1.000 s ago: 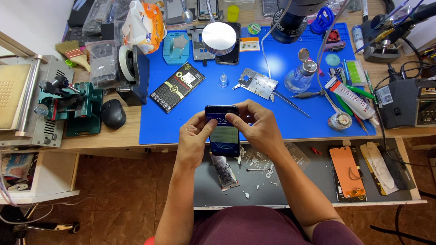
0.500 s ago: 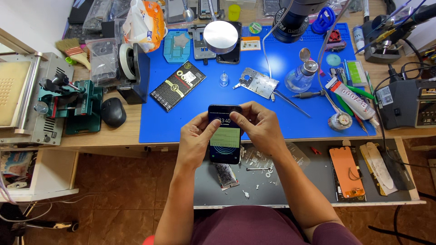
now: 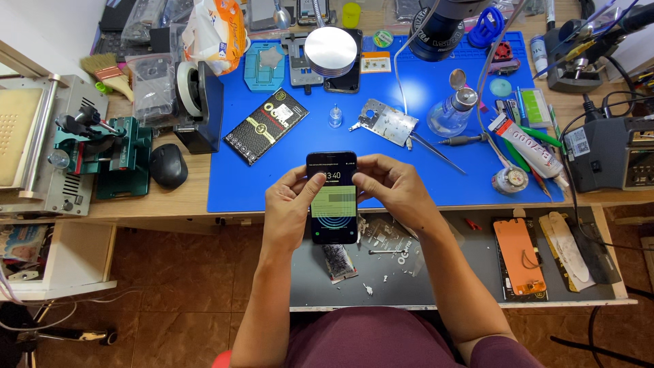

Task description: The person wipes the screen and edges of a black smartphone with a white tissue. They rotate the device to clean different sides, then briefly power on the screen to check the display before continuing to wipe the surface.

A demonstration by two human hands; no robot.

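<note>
I see the phone between my fingers, over the mat's near edge. Beyond my fingertips lies the metal plate; left of them the flat packet; beneath, the open drawer.

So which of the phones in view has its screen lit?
The phone held in both hands, left hand and right hand, above the open drawer. Its screen glows; the dark phone under the round silver disc on the blue mat is unlit.
</note>
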